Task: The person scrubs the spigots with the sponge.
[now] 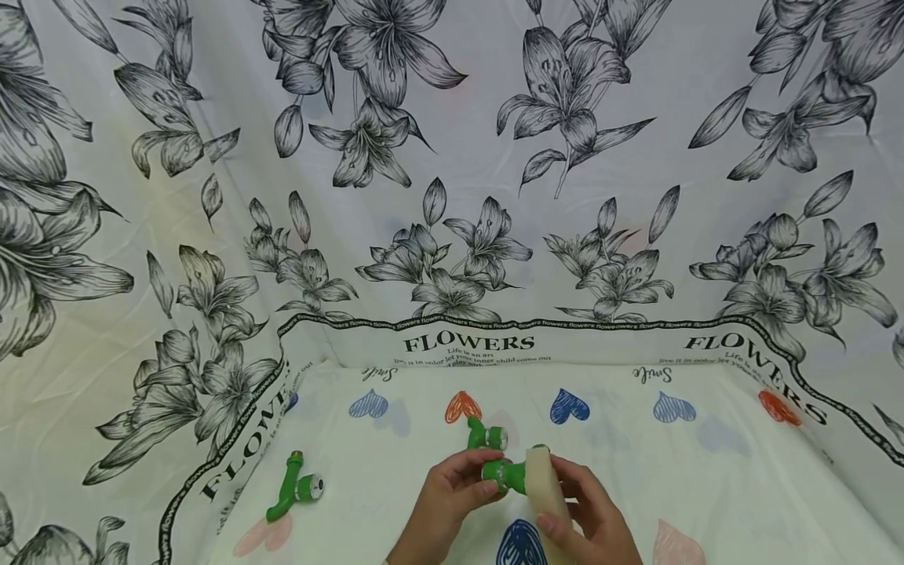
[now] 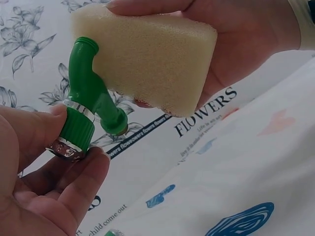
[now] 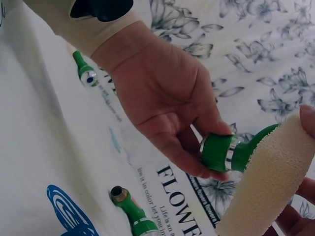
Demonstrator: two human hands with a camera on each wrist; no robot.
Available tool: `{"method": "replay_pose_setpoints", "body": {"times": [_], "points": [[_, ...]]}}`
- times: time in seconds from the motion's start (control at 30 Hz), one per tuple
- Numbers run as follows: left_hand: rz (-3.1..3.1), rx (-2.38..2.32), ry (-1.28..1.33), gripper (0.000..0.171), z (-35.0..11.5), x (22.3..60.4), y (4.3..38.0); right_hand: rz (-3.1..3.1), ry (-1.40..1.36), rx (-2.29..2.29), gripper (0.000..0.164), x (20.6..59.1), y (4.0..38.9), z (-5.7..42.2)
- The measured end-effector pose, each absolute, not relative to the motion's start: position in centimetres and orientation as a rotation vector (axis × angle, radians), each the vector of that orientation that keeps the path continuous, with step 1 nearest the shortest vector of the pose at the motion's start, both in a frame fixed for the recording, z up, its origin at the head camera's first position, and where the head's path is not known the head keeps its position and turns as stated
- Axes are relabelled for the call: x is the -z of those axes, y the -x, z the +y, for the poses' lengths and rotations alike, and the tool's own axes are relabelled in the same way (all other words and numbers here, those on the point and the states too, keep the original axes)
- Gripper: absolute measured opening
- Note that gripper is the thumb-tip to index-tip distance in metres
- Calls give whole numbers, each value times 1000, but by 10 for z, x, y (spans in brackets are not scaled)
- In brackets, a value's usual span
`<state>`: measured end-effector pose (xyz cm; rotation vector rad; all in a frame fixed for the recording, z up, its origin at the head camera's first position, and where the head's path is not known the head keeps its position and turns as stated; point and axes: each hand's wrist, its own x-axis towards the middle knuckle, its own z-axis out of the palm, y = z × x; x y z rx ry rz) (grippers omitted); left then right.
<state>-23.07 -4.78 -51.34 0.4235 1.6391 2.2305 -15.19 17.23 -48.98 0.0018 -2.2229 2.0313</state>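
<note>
A green plastic tap (image 1: 503,474) with a silver band is pinched at its ribbed knob by my left hand (image 1: 448,494). My right hand (image 1: 600,514) grips a cream-coloured sponge (image 1: 544,488) along its edges. The flat face of the sponge (image 2: 152,59) lies against the body of the tap (image 2: 84,69) in the left wrist view, and the tap's threaded end points up there. Seen from the right wrist, the sponge (image 3: 275,177) covers part of the tap, while the knob (image 3: 216,151) shows between the left thumb and fingers.
Just beyond my hands lies a second green tap (image 1: 487,435) on the white cloth (image 1: 381,486) printed with hearts. A third green tap (image 1: 293,488) rests farther left. Behind and to the sides hangs a flower-printed curtain (image 1: 480,157).
</note>
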Motion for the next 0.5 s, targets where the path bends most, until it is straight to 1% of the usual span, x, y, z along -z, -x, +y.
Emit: {"method": "replay_pose_setpoints", "body": {"times": [0.5], "points": [[1671, -2210, -423, 35, -50, 512, 231, -2260, 4, -1930, 59, 493, 152, 176]]}}
